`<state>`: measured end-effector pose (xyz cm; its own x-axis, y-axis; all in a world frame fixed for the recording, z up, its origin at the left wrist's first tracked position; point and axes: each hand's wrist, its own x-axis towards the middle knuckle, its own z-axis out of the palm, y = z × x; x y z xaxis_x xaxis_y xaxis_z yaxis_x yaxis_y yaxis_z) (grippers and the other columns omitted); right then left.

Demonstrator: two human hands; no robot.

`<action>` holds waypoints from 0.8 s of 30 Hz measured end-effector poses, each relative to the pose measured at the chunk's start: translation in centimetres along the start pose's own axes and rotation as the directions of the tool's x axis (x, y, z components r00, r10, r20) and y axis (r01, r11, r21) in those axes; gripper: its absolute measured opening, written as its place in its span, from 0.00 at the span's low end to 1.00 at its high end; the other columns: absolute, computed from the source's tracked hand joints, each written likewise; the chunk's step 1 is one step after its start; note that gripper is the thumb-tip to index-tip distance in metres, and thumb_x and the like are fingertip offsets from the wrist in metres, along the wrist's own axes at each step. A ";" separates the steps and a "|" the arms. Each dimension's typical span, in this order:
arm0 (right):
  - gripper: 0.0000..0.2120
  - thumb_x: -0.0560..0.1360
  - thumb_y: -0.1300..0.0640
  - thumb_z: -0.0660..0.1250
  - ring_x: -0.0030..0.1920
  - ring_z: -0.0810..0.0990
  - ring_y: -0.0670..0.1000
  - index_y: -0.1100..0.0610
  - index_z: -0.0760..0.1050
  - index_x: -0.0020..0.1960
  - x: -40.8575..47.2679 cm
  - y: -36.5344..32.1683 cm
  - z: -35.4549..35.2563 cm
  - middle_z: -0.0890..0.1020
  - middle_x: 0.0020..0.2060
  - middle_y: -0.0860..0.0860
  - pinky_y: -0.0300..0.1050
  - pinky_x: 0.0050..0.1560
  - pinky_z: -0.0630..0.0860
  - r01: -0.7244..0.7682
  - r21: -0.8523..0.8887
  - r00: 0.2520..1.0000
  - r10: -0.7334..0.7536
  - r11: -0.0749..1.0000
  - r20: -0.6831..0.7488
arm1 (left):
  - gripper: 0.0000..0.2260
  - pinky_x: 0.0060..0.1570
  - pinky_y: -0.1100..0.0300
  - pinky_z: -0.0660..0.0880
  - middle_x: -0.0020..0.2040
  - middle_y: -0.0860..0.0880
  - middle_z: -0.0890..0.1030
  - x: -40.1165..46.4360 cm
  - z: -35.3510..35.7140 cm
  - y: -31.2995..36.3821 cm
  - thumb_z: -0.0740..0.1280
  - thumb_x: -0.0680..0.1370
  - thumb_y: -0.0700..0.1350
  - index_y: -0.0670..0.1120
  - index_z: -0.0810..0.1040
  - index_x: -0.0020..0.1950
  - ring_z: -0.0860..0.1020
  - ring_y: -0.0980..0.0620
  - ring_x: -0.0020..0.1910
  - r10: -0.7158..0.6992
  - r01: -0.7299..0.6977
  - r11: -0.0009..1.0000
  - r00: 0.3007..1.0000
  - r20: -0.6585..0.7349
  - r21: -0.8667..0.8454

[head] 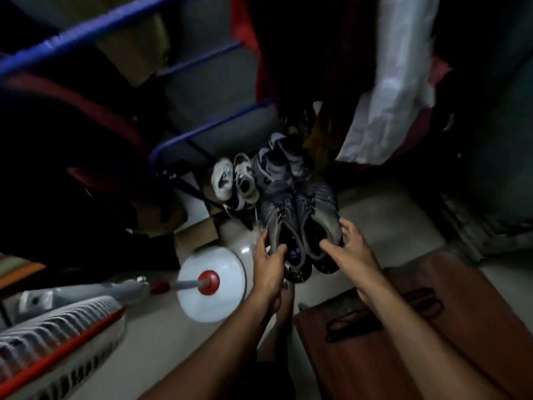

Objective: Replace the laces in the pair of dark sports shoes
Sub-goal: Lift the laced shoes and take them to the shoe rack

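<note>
Currently: fetch step, lacing not begun. Dark sports shoes (300,226), pair, frame centre, on floor beside white pair (233,180). Left hand (269,255) grips heel of left-side shoe; right hand (346,243) curls round other heel, closure probably partial, blurred. Dark laces (375,316) on brown board (403,327), lower right. Next: lift both together, carry to board.
</note>
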<state>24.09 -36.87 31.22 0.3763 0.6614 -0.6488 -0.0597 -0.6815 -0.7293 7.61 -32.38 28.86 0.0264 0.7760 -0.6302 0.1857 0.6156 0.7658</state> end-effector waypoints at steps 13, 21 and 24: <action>0.36 0.70 0.43 0.71 0.67 0.74 0.49 0.43 0.65 0.76 18.4 5.9 11.3 0.71 0.69 0.46 0.49 0.67 0.74 0.051 -0.229 0.990 -0.019 0.972 0.141 | 0.20 0.51 0.64 0.76 0.63 0.52 0.79 19.2 -2.8 -10.0 0.66 0.80 0.42 0.52 0.74 0.72 0.79 0.60 0.56 -0.081 0.048 0.993 0.946 -0.314 -0.111; 0.25 0.78 0.52 0.68 0.58 0.76 0.46 0.48 0.69 0.74 30.5 3.3 18.0 0.77 0.56 0.43 0.36 0.55 0.68 0.199 -0.307 0.971 -0.146 0.930 0.189 | 0.26 0.67 0.47 0.76 0.67 0.51 0.78 33.4 -6.2 -10.2 0.67 0.70 0.58 0.60 0.78 0.69 0.79 0.52 0.63 0.116 -0.120 0.993 0.937 -0.330 0.008; 0.19 0.79 0.51 0.64 0.57 0.77 0.52 0.51 0.73 0.69 35.1 1.2 20.3 0.78 0.56 0.48 0.42 0.54 0.71 0.236 -0.397 0.966 -0.168 0.887 0.199 | 0.21 0.65 0.47 0.77 0.63 0.52 0.81 38.3 -6.0 -8.0 0.66 0.71 0.56 0.57 0.80 0.63 0.80 0.52 0.61 0.146 -0.148 0.989 0.941 -0.306 0.018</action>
<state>18.49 -8.14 3.21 0.1896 0.8151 -0.5475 0.4031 -0.5730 -0.7135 1.23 -6.75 -0.61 -0.2481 0.8622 -0.4417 0.1974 0.4914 0.8483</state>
